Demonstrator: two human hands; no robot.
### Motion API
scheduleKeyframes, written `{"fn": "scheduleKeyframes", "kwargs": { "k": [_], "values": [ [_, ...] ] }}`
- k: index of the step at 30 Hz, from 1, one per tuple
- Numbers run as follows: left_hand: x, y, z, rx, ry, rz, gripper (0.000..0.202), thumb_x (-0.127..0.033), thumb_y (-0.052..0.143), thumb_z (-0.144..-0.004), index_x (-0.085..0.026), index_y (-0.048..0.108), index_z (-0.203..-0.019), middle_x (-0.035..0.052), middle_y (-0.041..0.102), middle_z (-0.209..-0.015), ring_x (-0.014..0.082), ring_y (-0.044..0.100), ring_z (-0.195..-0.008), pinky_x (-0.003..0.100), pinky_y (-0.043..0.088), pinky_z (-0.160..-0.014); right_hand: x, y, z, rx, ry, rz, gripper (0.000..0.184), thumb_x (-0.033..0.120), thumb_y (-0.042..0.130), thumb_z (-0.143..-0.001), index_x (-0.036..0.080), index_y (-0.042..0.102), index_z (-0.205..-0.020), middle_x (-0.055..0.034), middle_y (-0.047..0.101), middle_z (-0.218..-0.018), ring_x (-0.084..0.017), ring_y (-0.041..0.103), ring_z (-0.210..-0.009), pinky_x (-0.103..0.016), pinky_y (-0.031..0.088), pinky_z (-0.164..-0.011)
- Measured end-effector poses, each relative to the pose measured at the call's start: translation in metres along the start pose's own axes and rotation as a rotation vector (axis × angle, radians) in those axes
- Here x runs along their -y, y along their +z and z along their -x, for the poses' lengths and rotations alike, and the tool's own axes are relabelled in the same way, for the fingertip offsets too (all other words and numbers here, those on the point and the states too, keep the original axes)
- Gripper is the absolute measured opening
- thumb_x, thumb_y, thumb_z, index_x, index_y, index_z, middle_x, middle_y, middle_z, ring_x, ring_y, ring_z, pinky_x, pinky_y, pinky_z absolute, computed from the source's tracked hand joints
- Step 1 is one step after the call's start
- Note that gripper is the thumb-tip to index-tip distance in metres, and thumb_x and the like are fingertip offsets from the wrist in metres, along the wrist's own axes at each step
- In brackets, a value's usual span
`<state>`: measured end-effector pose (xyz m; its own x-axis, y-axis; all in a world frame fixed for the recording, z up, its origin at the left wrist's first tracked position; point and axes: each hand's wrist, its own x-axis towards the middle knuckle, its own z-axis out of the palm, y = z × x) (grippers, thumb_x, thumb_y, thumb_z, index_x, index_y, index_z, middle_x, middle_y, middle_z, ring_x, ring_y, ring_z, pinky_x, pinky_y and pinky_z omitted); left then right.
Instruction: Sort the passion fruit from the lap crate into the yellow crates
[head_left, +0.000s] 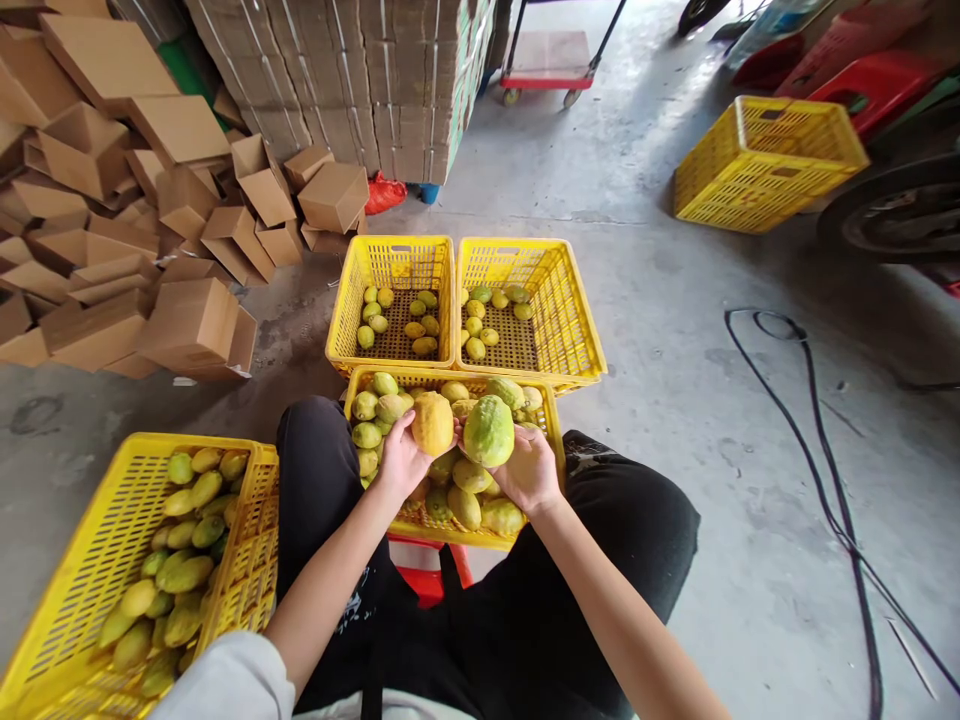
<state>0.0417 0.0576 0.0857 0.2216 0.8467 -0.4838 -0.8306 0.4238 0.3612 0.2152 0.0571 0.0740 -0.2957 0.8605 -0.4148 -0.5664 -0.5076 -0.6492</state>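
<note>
a cardboard stack [390,90], ridged and tightly strapped, is cut off at the top, and a box heap [112,200], smooth-faced and sharp-cornered, runs out past the left edge. the slatted plastic side crate [67,560] leaves the view at the bottom, partly behind a pale sleeve [232,680]. ahead, a far left crate [397,262] and a far right crate [574,315] stand side by side, with oval fruits on their lattice floors. the near crate [457,536], between the knees, holds more, many of them covered by the hands. above it, the left hand [405,462] grips a rounded yellow fruit [433,424], thumb against its side; the right hand [534,468] cradles a lumpy, mottled green fruit [488,431]. the other fingers go behind (spread or pressed together, i cannot tell).
</note>
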Motion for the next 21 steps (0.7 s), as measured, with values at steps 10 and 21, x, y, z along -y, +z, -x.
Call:
{"fn": "scheduleKeyframes", "kwargs": {
  "k": [10,21],
  "values": [
    [0.0071,-0.0072,-0.0012,0.006,0.009,-0.103,0.020,-0.020,0.060,-0.077,-0.021,0.063,-0.096,0.0037,0.067,-0.101,0.0209,0.062,-0.096,0.042,0.049,-0.089,-0.0011,0.0049,0.0016,-0.040,0.061,-0.178,0.029,0.043,0.059,-0.072,0.024,0.062,-0.093,-0.0056,0.071,-0.093,-0.029,0.061,-0.105,-0.048,0.049,-0.092],
    [0.0000,-0.0029,-0.0018,0.074,-0.021,-0.051,0.031,-0.031,0.055,-0.078,-0.016,0.059,-0.105,0.0111,0.065,-0.104,0.0271,0.061,-0.101,0.044,0.047,-0.090,0.0050,0.0085,0.0044,0.022,0.048,-0.134,0.035,0.045,0.049,-0.072,0.024,0.061,-0.098,-0.0072,0.070,-0.100,-0.034,0.058,-0.108,-0.052,0.048,-0.089]
  ]
}}
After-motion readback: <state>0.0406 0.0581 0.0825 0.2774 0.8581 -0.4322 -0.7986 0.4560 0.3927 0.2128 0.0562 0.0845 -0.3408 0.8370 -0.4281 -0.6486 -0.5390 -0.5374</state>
